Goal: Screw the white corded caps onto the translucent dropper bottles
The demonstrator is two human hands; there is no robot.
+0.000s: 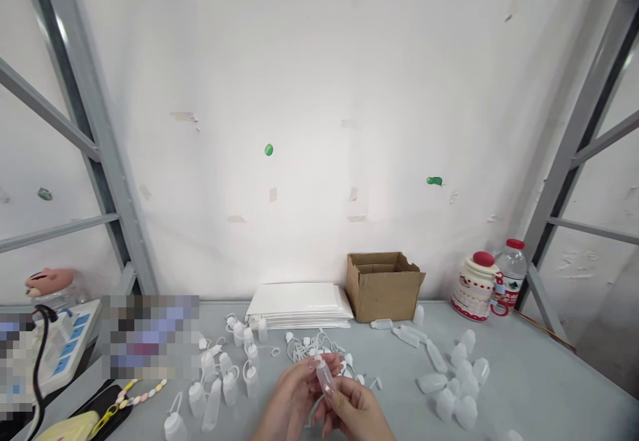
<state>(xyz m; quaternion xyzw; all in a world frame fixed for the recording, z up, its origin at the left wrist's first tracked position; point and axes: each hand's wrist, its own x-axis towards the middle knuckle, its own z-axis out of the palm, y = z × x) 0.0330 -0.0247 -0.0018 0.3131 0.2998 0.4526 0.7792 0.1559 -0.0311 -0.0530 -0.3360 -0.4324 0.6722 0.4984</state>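
Note:
My left hand and my right hand meet low in the middle of the view, both pinching one small clear plastic bottle held upright between the fingertips. Several similar bottles with white tethered caps lie on the grey table to the left of my hands. Several uncapped clear bottles lie to the right. A tangle of loose white caps sits just beyond my fingers.
A stack of white padded envelopes and an open cardboard box stand against the wall. A red-lidded jar and a water bottle stand at the right. A phone and power strip lie at the left. Grey shelf posts flank the table.

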